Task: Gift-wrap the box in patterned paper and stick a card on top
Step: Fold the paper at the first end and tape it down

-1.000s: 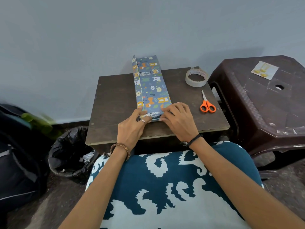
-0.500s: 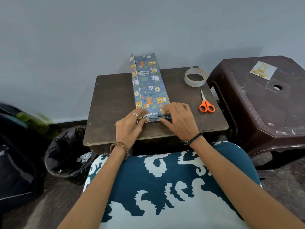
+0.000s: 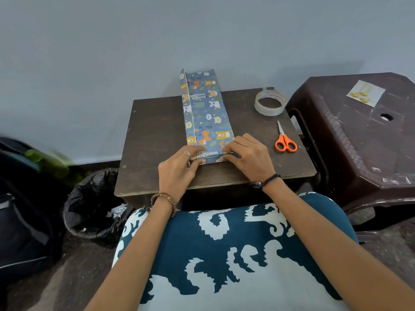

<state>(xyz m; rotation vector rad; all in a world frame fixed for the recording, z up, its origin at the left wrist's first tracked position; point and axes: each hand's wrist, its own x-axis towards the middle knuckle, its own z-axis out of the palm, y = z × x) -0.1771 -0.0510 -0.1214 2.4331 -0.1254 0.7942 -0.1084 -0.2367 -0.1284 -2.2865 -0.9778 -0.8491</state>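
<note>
Both forearms bare, no sleeves; left hand [image 3: 177, 171] wears a small ring with a pinkish stone on one finger; brown wooden bead bracelet [image 3: 163, 202] round the left wrist; right hand [image 3: 249, 159] has a thin black cord band [image 3: 268, 180] at the wrist; lap covered by teal fabric with a white jagged print [image 3: 235, 254].

The box is fully hidden under the patterned paper [image 3: 207, 113]. The near end of the paper is covered by both hands. Print on the card [image 3: 365, 93] is too small to read. The backpack [image 3: 20, 212] is cut off at the left edge and blurred.
</note>
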